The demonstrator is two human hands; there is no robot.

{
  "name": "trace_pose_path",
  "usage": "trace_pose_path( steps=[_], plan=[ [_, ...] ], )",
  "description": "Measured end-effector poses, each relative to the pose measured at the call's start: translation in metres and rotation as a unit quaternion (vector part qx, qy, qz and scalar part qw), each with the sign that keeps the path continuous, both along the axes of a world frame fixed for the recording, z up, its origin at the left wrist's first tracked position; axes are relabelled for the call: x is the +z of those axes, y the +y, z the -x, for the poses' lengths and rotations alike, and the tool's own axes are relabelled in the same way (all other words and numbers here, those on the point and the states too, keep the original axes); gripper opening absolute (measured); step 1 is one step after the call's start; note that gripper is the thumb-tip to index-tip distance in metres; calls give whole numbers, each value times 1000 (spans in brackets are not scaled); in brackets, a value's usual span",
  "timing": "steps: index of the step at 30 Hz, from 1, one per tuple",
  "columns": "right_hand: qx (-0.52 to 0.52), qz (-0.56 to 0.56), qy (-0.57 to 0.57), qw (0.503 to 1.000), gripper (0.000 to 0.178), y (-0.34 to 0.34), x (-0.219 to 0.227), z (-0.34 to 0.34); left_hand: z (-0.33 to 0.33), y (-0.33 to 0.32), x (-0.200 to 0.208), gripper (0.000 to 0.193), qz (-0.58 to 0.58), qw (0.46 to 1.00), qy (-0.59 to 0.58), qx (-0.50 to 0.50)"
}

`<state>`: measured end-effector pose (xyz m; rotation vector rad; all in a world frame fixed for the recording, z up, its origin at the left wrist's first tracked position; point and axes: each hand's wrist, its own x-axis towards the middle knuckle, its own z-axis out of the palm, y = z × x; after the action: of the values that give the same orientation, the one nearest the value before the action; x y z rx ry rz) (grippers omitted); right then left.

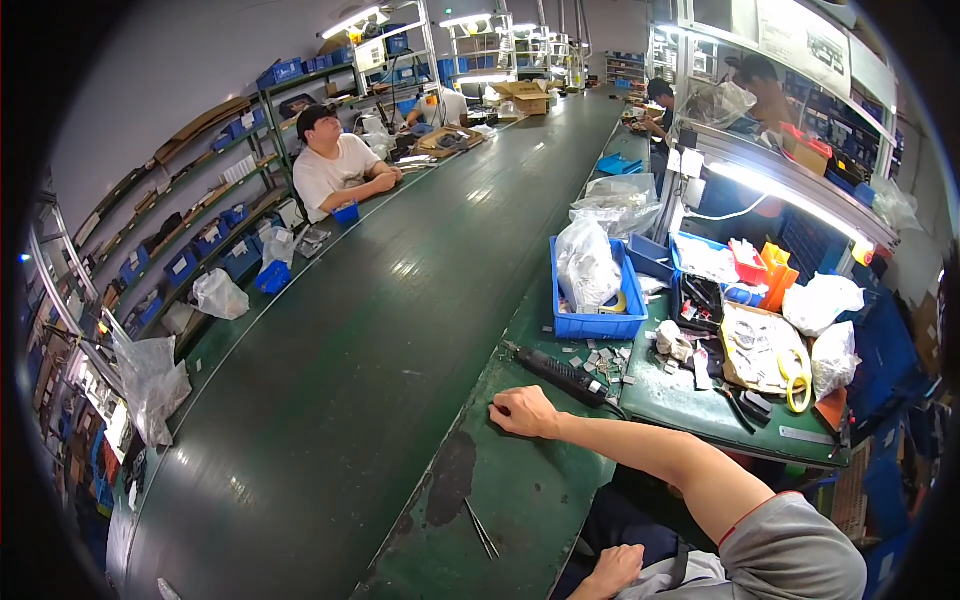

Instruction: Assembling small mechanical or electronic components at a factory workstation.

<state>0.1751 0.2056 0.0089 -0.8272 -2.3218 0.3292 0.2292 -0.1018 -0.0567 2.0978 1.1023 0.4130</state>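
Observation:
My right hand (525, 412) rests on the green tabletop (535, 490), its fingers curled into a loose fist with nothing seen in them. Just beyond it lies a black corded power tool (565, 376), shaped like an electric screwdriver. Small flat metal pieces (606, 362) are scattered beside the tool. Metal tweezers (482, 528) lie on the table nearer to me, beside a dark stain. My left hand (615, 572) lies in my lap below the table edge, fingers curled and partly hidden.
A blue bin (600, 325) holds plastic bags and a tape roll. Right of it are a cardboard tray (765, 350), yellow tape (795, 382), pliers (736, 408) and a steel ruler (806, 436). A long green conveyor belt (370, 340) runs along the left; a person (340, 170) sits across it.

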Motion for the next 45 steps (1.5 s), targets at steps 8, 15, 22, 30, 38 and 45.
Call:
trace_pose_path(
  steps=[8,15,22,30,38,45],
  plan=[
    [-3,2,-7,1000,29,0,0,0,0,1,-2,19,5,1000,1,-3],
    [-4,2,-10,1000,29,-1,1,1,-3,3,-34,21,38,998,4,-42],
    [-4,-19,1,1000,27,1,-2,1,-3,4,-36,21,57,997,-7,-43],
    [-5,-2,-1,1000,29,0,-1,0,-3,6,-29,21,47,998,-23,-38],
    [2,-14,-9,1000,30,0,-1,3,-2,4,-33,21,25,998,-52,-25],
    [-13,-7,-36,999,37,1,-5,0,-16,2,-12,22,-57,983,-92,145]
  ],
)
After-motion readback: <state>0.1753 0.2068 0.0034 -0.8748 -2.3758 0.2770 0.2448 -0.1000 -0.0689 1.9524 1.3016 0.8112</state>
